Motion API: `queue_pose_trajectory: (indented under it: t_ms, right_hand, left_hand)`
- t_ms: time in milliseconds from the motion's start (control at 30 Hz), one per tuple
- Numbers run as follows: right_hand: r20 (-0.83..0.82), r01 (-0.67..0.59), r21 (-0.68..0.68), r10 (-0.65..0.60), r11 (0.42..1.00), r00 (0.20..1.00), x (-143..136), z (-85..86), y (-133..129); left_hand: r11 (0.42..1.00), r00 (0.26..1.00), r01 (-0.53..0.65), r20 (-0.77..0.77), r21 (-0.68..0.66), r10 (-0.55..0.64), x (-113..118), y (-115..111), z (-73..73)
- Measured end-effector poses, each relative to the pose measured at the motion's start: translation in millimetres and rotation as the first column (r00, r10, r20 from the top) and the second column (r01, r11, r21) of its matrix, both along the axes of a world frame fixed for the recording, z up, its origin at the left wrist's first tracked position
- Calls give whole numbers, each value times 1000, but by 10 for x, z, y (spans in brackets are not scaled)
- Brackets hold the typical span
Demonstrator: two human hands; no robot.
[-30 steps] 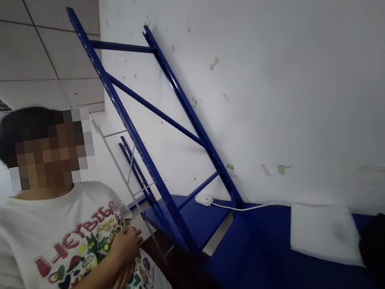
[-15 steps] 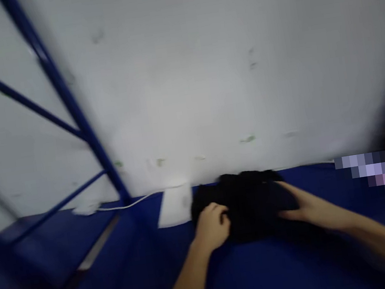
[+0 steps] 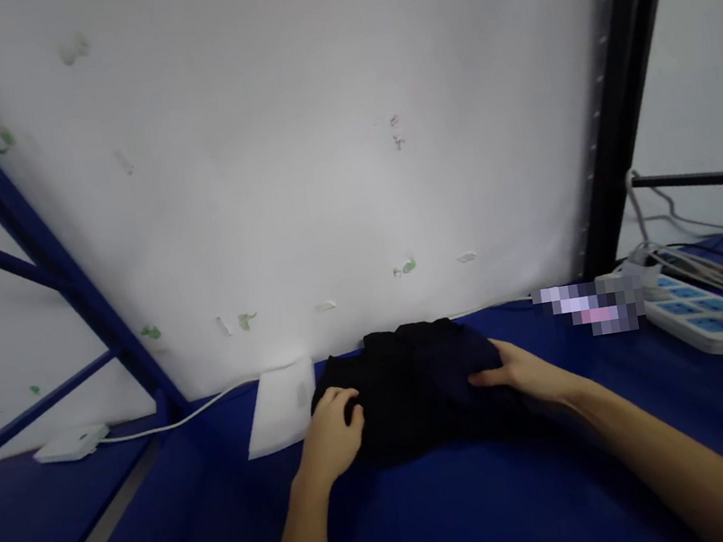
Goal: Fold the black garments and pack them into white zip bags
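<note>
Dark folded cloth [image 3: 393,393], black with a navy part on its right, lies on the blue surface [image 3: 438,513] against the pale wall. My left hand [image 3: 334,429] has its fingers curled on the cloth's left edge. On the opposite side, my right hand [image 3: 516,370] grips the navy part between thumb and fingers; some fingertips are hidden behind the fabric. A white sheet [image 3: 280,408] lies just left of the cloth, close to my left hand.
Blue metal bars [image 3: 44,237] rise at the left, near a small white box [image 3: 71,443] with a cable. At the right are a black post [image 3: 619,87], a white power strip [image 3: 714,313] with tangled cables, and a pixelated item [image 3: 588,308].
The view has shifted to the right, bringing the black post and power strip into sight. Both hands remain on the cloth, which looks much the same.
</note>
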State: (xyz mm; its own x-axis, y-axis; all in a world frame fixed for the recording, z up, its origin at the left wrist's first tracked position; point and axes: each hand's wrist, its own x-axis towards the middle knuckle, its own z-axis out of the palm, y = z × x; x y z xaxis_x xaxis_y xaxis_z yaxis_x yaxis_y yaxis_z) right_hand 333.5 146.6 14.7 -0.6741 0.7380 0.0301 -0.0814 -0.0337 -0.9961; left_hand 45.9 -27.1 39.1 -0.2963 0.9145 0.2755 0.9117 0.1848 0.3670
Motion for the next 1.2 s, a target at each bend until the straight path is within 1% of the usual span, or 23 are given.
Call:
queue_pose_trajectory:
  t_ms: [33,100,167,200,300,400,500,600,700,800,867,933,1000,1067,1133,1200]
  right_hand:
    - [-42,31,-45,-33,998,999,-5,-2,-3]
    - [-81,56,-129,-67,990,994,-24,-1,-8]
    - [-61,25,-189,-38,982,997,-48,0,-14]
    - [-44,-2,-219,-8,976,999,-58,1,-17]
    - [-40,-66,-330,55,942,998,-68,8,-22]
    - [-67,-64,-411,40,909,997,-56,23,-18]
    - [-72,-61,-405,35,912,997,-47,24,-3]
    - [-55,-67,-376,50,924,997,-47,0,18]
    - [-37,-55,-361,45,931,998,-43,-14,24]
    - [-21,-66,-336,62,940,998,-31,7,9]
    - [-3,-81,-284,84,955,997,-21,23,-2]
    - [26,-94,-191,100,977,995,-15,22,-4]
    - [48,-109,-88,113,990,992,-16,4,2]
    - [51,-107,-27,108,994,993,-25,-22,10]
    - [24,-85,-19,86,996,996,-39,-41,13]
    - [-25,-67,-50,66,997,998,-54,-43,6]
  left_hand:
    - [996,996,-85,-11,4,85,-125,1,33]
    - [967,967,-253,-44,-9,252,-395,23,84]
    - [926,926,-374,-77,-56,369,-635,84,98]
    - [908,911,-410,-93,-86,402,-728,130,89]
    - [869,887,-460,-137,-181,441,-895,296,34]
    - [838,878,-478,-182,-263,443,-980,421,8]
    - [810,867,-497,-223,-312,446,-1072,454,45]
    - [787,852,-521,-265,-332,452,-1155,420,115]
    - [783,842,-530,-308,-326,443,-1176,363,173]
    - [795,825,-541,-354,-274,440,-1117,297,199]
    - [813,812,-541,-387,-215,438,-1046,242,200]
    - [840,805,-522,-413,-149,426,-967,176,198]
    - [872,808,-482,-428,-84,405,-897,107,207]
    - [904,818,-427,-433,-17,378,-837,47,248]
    - [933,833,-356,-434,56,344,-772,4,330]
    - [957,857,-263,-428,121,289,-675,-10,435]
